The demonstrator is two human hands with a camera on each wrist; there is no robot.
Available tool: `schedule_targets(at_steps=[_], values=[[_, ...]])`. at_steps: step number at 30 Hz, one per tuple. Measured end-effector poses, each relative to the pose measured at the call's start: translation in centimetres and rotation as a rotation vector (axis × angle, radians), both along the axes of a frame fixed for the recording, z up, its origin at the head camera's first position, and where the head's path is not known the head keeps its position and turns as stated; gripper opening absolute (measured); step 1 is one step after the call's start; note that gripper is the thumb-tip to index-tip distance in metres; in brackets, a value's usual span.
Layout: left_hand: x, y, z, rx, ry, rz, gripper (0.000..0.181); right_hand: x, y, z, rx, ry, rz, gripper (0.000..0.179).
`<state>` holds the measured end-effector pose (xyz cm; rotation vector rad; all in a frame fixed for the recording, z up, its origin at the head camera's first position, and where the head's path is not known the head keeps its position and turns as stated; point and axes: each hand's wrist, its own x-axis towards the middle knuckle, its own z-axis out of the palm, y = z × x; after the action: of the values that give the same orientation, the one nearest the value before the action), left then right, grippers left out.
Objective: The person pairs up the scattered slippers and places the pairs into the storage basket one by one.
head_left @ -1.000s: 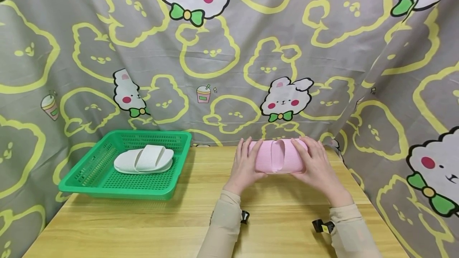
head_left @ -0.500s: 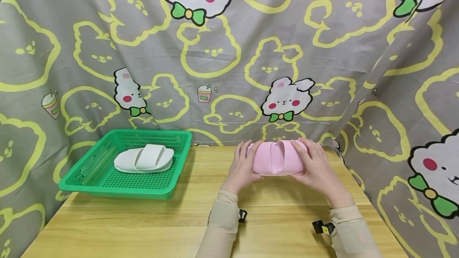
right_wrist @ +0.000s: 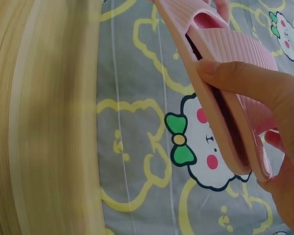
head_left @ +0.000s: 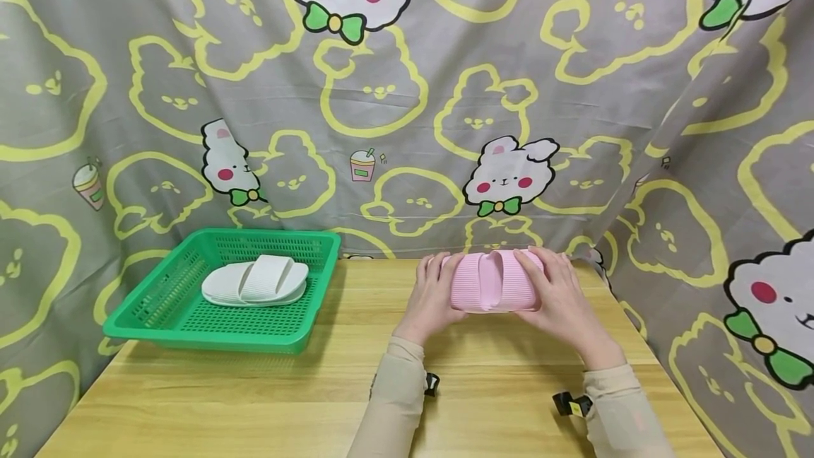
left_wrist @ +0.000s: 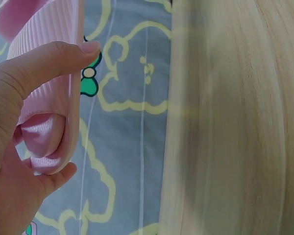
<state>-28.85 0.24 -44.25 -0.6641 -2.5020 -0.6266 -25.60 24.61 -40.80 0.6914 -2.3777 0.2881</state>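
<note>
A pair of pink slippers [head_left: 491, 283] with ribbed straps is held between both hands, raised over the table's far right part. My left hand [head_left: 434, 295] grips the left end, its thumb lying along the sole edge in the left wrist view. On the other end, my right hand [head_left: 562, 302] holds on with fingers over the strap. In the right wrist view the slippers [right_wrist: 235, 46] show two soles side by side, a dark gap between them, with the thumb pressed on the sole edges.
A green perforated basket [head_left: 210, 339] stands at the table's left, holding white slippers [head_left: 254, 283]. Behind the wooden table [head_left: 267, 401] hangs a grey patterned curtain [head_left: 407, 90], which also runs along both sides.
The left hand has shifted slightly left and nearer, and the pink slippers have come down a little. The basket and white slippers stay put.
</note>
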Motion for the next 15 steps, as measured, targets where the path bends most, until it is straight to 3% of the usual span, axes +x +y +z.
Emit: schedule_targets(at_steps=[9, 15], values=[[-0.02, -0.01, 0.17, 0.001, 0.072, -0.014, 0.109, 0.00, 0.01, -0.04, 0.003, 0.033, 0.006, 0.106], [-0.07, -0.04, 0.05, 0.007, 0.061, -0.010, 0.112, -0.09, 0.10, -0.10, 0.001, 0.038, 0.012, 0.107]])
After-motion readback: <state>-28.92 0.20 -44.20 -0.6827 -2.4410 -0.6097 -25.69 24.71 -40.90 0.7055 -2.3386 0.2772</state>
